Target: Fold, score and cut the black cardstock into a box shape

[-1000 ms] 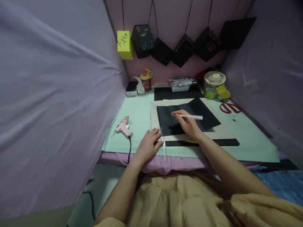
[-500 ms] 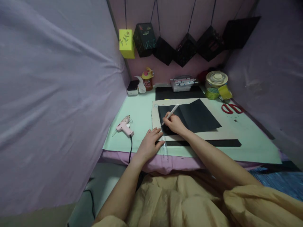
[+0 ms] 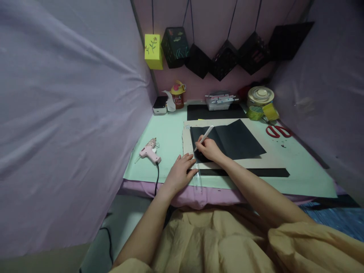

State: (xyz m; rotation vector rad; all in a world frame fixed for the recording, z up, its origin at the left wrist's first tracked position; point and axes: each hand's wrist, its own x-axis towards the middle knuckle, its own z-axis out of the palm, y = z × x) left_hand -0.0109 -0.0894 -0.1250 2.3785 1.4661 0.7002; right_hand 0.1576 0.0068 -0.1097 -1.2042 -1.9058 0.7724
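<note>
A folded sheet of black paper (image 3: 239, 138) lies on a pale board (image 3: 269, 161). My right hand (image 3: 209, 148) is closed round a white pen (image 3: 208, 131), its tip down at the sheet's left edge. Beside it my left hand (image 3: 182, 170) lies with fingers spread, fingertips on a clear ruler (image 3: 198, 182) that runs past the table's front edge. Below the sheet is a black paper strip (image 3: 256, 172), partly covered by my right forearm.
A pink glue gun (image 3: 150, 151) with a cord lies at left, red-handled scissors (image 3: 273, 131) at right. Behind are a box of pens (image 3: 218, 102), a round tin (image 3: 260, 95) and tape rolls (image 3: 255, 112). Several black boxes and a yellow box (image 3: 154, 52) hang above.
</note>
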